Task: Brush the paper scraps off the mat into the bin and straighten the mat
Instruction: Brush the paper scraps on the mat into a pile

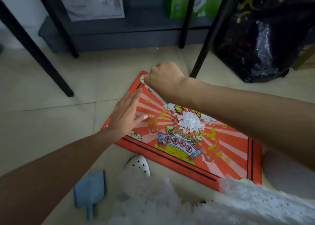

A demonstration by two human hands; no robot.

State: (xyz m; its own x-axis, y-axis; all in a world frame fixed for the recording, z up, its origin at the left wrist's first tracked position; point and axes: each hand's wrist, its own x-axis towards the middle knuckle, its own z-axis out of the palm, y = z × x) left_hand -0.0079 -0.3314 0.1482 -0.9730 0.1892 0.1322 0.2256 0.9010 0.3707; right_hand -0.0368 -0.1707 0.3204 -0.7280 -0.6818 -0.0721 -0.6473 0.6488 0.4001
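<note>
Nearest, a blue dustpan (89, 190) lies on the tile just beside the red mat (230, 139), which lies askew. Featherlight paper scraps (190, 121) sit heaped mid-mat and would likely scatter easily. Left hand (127, 116) presses flat, fingers straight; right hand (163, 77) pinches the soft mat's far corner, probably the best hold.

Both forearms are bare, without sleeves. A white perforated clog shoe (137, 165) is worn; a white eyelet-fabric garment (255, 199) covers the lower body.

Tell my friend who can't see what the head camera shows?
White paper scraps sit piled mid-way on a red mat. The left hand lies flat on it; the right hand is curled at its far corner.
</note>
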